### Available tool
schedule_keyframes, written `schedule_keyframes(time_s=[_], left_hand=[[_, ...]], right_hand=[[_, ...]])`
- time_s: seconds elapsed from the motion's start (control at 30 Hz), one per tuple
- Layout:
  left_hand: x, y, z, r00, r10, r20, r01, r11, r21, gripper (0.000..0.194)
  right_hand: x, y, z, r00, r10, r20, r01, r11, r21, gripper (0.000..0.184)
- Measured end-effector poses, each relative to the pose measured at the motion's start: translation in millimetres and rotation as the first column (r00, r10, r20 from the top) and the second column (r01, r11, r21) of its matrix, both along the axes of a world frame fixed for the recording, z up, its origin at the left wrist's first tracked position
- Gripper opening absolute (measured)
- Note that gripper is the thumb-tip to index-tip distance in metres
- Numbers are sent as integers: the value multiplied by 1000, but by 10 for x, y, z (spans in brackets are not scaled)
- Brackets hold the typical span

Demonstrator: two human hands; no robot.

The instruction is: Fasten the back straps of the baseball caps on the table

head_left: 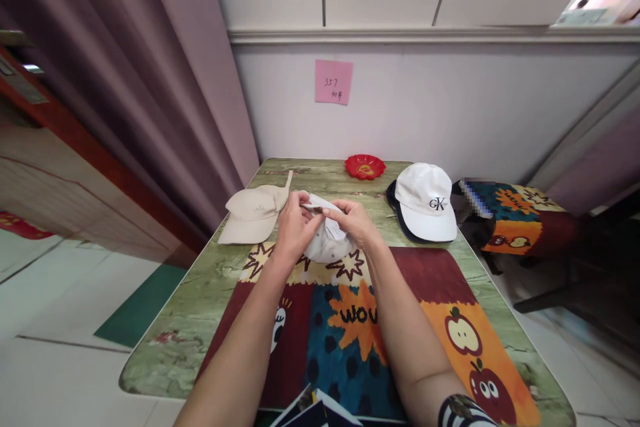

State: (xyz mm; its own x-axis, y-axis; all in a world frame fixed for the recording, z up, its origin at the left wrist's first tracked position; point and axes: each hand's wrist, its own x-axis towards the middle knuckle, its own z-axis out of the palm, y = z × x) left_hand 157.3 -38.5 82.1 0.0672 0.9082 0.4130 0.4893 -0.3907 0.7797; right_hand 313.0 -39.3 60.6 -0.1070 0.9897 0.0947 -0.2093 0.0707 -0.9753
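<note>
We hold a pale cap (327, 250) in both of our hands, out in front of us over the middle of the desk (165, 340). Our left hand (294, 223) grips one side of the cap's back edge, with the thumb and fingers pinched closed on it. Our right hand (357, 219) pinches the other side, and its thumb points in toward the left one. Between our fingers there is a thin pale strap (323, 202), but the small part where it joins is too tiny for us to make out. The cap's round top hangs down, just above the far end of a bright mat (425, 267) with apples and a big "WOW" shape on it. To the left of our hands, near them, a cream cap (255, 210) lies on the desk with its strap poking up. To the right we see a white cap (425, 195) with black letters on the front, and a dark cap (393, 199) peeks out from under it. A red dish (351, 167) with a wavy rim sits at the back, near the wall (425, 93). A pink note (333, 70) is stuck up there.
</note>
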Motion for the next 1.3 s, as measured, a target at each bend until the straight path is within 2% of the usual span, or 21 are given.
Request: schedule_keyframes(time_s=[0.2, 0.3, 0.37, 0.5, 0.57, 0.67, 0.73, 0.8, 0.87, 0.97, 1.13, 1.3], left_hand=[[109, -70, 94, 992, 53, 111, -69, 988, 139, 18], [128, -70, 67, 961, 28, 274, -41, 998, 41, 21], [143, -64, 37, 910, 21, 414, -1, 999, -50, 25], [187, -64, 27, 790, 104, 604, 12, 983, -185, 22], [193, -82, 52, 806, 143, 574, -50, 983, -174, 18], [149, -135, 99, 894, 195, 402, -200, 979, -31, 13], [88, -174, 118, 906, 213, 367, -227, 974, -6, 12], [17, -202, 126, 859, 193, 475, -154, 981, -119, 15], [-49, -211, 125, 749, 180, 637, -17, 967, -254, 21], [-120, -198, 111, 612, 196, 766, 114, 937, -331, 31], [-171, -172, 104, 559, 182, 809, 233, 902, -363, 32], [-195, -165, 145, 547, 139, 825, 302, 887, -350, 24]], right_hand=[[-32, -20, 68, 985, -4, -170, 1, 1000, -16, 39], [-28, -19, 73, 986, -10, -169, 8, 1000, -12, 37], [-16, -27, 80, 990, -23, -139, 23, 1000, -5, 36], [-36, -62, 113, 998, -44, -44, 46, 998, 42, 33], [-74, -77, 127, 998, -56, 3, 56, 996, 73, 31], [-112, -83, 140, 996, -72, 45, 68, 994, 83, 31], [-99, -79, 152, 992, -108, 59, 104, 992, 67, 34], [-56, -81, 174, 980, -176, 88, 169, 982, 85, 35], [-7, -97, 208, 961, -235, 143, 214, 966, 148, 33], [29, -152, 269, 925, -270, 269, 203, 947, 250, 27], [-32, -236, 328, 860, -298, 415, 174, 935, 310, 22], [-92, -239, 333, 841, -367, 398, 231, 908, 350, 23]])
